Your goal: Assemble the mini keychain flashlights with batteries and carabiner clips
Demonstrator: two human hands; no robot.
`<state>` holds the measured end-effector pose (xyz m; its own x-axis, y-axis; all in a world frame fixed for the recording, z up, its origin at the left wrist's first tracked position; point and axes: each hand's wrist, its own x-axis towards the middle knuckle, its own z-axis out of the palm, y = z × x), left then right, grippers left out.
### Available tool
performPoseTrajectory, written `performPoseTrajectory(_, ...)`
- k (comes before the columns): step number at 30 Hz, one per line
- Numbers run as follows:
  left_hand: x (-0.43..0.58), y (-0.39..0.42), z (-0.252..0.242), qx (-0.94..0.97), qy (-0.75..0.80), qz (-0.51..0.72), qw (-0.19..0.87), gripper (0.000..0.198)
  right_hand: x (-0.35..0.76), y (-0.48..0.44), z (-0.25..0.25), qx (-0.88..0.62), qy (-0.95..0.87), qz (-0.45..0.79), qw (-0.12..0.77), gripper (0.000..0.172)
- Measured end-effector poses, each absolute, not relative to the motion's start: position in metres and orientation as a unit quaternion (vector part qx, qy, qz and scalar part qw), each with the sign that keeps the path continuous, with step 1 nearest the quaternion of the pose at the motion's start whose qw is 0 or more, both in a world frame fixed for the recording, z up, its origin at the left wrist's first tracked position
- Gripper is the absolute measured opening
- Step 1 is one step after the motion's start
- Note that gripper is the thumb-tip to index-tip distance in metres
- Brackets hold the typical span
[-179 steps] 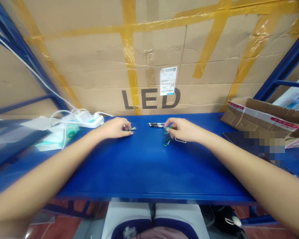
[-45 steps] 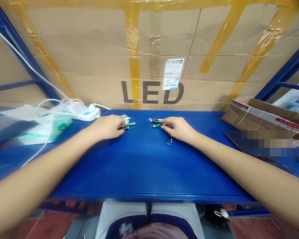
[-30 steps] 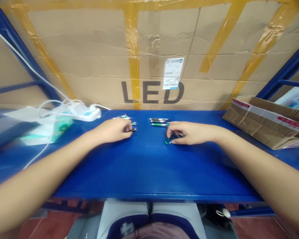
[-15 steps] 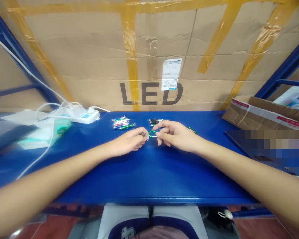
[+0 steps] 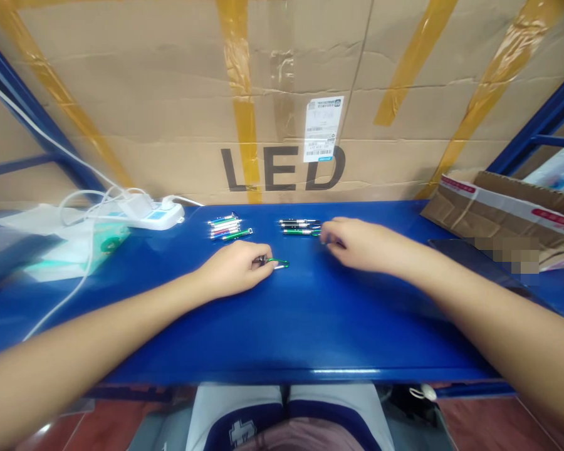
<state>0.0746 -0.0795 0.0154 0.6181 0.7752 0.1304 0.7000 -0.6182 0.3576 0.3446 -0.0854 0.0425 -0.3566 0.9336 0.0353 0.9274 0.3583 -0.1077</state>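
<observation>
The left hand (image 5: 237,268) pinches a green carabiner (image 5: 282,262) with a pale gate between its thumb and fingers, with some dark metal part showing inside the grip. The right hand (image 5: 357,243), to the right of the carabiner and a little beyond it, has its fingers curled at the ends of a small row of pens (image 5: 297,232), black and green; whether it grasps one, I cannot tell. That row lies just beyond the carabiner on the blue surface (image 5: 282,332). Beyond the carabiner to the left, a bundle of pens (image 5: 225,228) in mixed colours lies side by side. Farther left of the carabiner sit a white power strip (image 5: 162,217) and a green-and-white packet (image 5: 106,241). Far to its right is an open cardboard tray (image 5: 502,207); directly behind it, well back, stands a taped carton (image 5: 178,131) printed LED.
</observation>
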Motion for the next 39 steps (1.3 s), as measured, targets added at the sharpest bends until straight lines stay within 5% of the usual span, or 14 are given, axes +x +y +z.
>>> performPoseTrajectory(4,0.07,-0.071,0.012,0.867,0.443,0.175,0.146,0.028,0.38,-0.069,0.054,-0.635,-0.768,-0.007,-0.081,0.007)
performPoseTrajectory(10,0.07,-0.069,0.011,0.835,0.455,0.229,0.207,0.02,0.386,-0.06,0.054,-0.6,-0.79,0.061,-0.11,0.012)
performPoseTrajectory(22,0.072,-0.07,0.013,0.876,0.388,0.22,0.184,0.026,0.338,-0.09,0.04,-0.427,-0.898,0.101,0.022,0.017)
performPoseTrajectory(27,0.073,-0.072,0.014,0.869,0.381,0.234,0.211,0.036,0.324,-0.1,0.039,-0.439,-0.897,0.054,0.014,0.017)
performPoseTrajectory(39,0.074,-0.076,0.013,0.89,0.359,0.203,0.194,0.025,0.324,-0.098,0.04,-0.489,-0.871,0.046,0.01,0.006)
